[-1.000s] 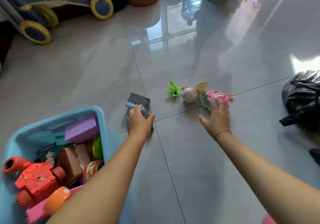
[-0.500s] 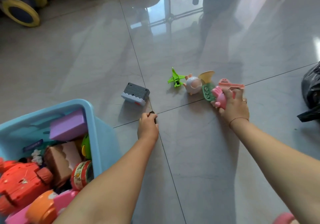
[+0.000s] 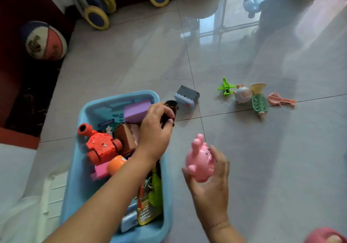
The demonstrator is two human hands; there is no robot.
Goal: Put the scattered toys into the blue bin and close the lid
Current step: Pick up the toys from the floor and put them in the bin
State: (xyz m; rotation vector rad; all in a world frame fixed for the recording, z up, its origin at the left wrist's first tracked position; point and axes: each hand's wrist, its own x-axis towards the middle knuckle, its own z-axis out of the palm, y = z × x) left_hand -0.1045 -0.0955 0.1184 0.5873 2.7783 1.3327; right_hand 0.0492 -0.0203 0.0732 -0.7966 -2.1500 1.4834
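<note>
Gripping one dark toy [image 3: 170, 111], left hand [image 3: 155, 130]; one pink toy [image 3: 200, 160], right hand [image 3: 212, 184]; five toys [image 3: 186, 96] on floor [image 3: 262, 167].

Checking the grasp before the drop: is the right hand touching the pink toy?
Touching. The head view shows the right hand cupping the pink toy, with thumb and fingers curled round its sides.

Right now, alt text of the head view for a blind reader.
Left hand holds a small dark toy at the blue bin's rim; right hand holds a pink animal toy beside it. More toys lie on the tiled floor.
</note>
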